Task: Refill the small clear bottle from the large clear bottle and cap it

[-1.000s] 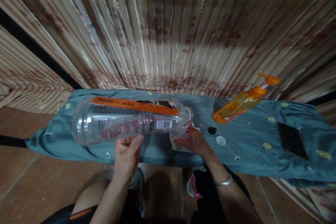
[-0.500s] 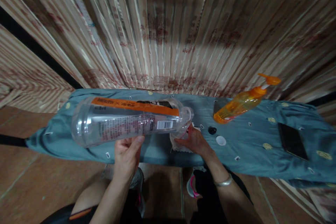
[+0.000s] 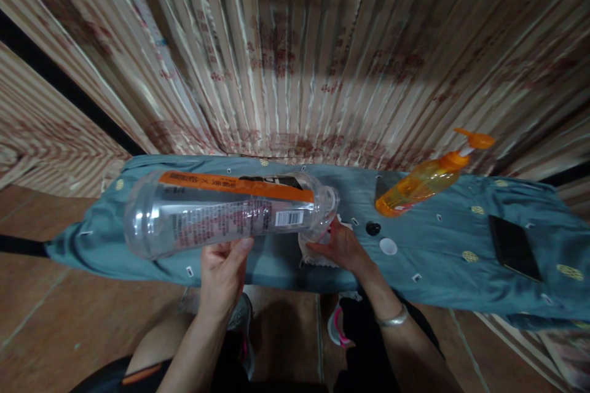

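Note:
A large clear plastic bottle (image 3: 230,212) with an orange and grey label lies almost level in the air, its uncapped neck to the right. My left hand (image 3: 224,273) grips it from below, thumb along the near side. Under the bottle's neck, my right hand (image 3: 343,245) is closed around a small clear container (image 3: 316,233), partly hidden by fingers and bottle, so its exact kind is unclear. A whitish tissue or cloth (image 3: 318,258) lies beneath that hand. Just right of it rest a black cap (image 3: 373,229) and a white round disc (image 3: 388,247).
An orange pump bottle (image 3: 421,184) stands on the teal cloth-covered bench (image 3: 442,258), toward the back right. A dark phone (image 3: 514,247) lies at the right. Behind the bench hangs a striped curtain (image 3: 295,61). My feet are on the tiled floor below.
The large bottle has shifted and turned very slightly in my left hand. Both hands otherwise keep their places and grips.

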The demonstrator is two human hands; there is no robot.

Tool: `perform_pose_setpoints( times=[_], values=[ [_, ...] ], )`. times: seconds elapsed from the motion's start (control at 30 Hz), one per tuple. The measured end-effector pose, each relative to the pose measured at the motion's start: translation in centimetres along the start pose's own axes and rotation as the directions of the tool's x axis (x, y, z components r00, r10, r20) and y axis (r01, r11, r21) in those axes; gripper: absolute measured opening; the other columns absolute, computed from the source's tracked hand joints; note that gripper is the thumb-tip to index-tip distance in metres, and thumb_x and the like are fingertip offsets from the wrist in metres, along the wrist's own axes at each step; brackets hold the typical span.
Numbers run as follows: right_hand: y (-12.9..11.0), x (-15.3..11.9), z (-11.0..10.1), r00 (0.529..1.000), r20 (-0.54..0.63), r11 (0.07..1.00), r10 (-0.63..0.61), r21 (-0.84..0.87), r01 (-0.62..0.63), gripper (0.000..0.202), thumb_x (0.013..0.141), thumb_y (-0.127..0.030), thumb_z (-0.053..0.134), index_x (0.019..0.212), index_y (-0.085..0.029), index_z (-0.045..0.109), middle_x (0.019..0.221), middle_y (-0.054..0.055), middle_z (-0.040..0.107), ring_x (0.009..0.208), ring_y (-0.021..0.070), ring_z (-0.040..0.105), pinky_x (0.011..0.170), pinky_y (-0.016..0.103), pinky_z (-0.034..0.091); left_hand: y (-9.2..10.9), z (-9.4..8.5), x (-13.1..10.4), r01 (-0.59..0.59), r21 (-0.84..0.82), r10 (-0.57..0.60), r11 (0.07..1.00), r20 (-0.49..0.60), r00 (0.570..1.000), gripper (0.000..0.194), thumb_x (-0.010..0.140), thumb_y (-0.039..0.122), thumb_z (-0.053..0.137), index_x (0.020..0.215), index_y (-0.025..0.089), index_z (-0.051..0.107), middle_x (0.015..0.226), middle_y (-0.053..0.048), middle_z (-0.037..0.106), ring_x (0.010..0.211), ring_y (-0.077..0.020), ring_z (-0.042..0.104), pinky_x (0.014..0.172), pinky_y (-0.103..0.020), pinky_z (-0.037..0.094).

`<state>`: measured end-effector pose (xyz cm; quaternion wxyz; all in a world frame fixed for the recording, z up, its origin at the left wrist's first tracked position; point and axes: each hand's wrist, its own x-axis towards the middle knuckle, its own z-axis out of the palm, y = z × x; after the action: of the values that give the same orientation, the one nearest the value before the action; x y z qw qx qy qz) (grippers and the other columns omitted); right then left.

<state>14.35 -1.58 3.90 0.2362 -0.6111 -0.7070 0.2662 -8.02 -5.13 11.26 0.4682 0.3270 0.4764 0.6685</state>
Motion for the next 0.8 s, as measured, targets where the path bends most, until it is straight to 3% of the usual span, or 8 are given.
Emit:
perform_pose_setpoints(
  times=[0.27, 0.43, 0.8],
  values=[
    [0.01, 0.02, -0.02, 1.000, -0.001, 1.000, 0.010, -0.022, -0.010, 0.061, 0.072, -0.038, 0.076, 0.121, -0.017, 0.048, 0.110, 0.015, 0.072, 0.104, 0.0343, 0.069, 0.087, 0.046, 0.054, -0.12, -0.11, 0.05, -0.004, -0.019, 0.004, 1.000, 0.013, 1.000, 0.032, 0.053, 0.041, 0.088, 0.066, 0.018, 0.070, 0.060, -0.002, 0.066, 0.064, -0.0159, 0.063, 0.076, -0.030, 0.051],
    [-0.01, -0.03, -0.02, 1.000, 0.011, 1.000, 0.009, -0.011, -0.009, 0.061, 0.073, -0.038, 0.076, 0.121, -0.016, 0.047, 0.109, 0.016, 0.072, 0.102, 0.0334, 0.070, 0.086, 0.043, 0.055, -0.23, -0.32, 0.10, -0.031, 0.009, 0.031, 0.999, 0.018, 0.999, 0.036, 0.055, 0.047, 0.087, 0.056, 0.018, 0.066, 0.059, -0.002, 0.065, 0.060, -0.0144, 0.060, 0.071, -0.031, 0.052],
    [-0.11, 0.03, -0.14, 0.999, 0.024, 1.000, 0.026, -0.018, -0.026, 0.061, 0.073, -0.039, 0.075, 0.122, -0.017, 0.045, 0.111, 0.016, 0.072, 0.104, 0.0346, 0.069, 0.088, 0.046, 0.054, 0.17, -0.16, 0.20, -0.009, 0.015, 0.009, 1.000, -0.006, 1.000, 0.035, 0.051, 0.046, 0.088, 0.056, 0.018, 0.068, 0.056, -0.001, 0.064, 0.058, -0.0137, 0.060, 0.070, -0.028, 0.053]
  ],
)
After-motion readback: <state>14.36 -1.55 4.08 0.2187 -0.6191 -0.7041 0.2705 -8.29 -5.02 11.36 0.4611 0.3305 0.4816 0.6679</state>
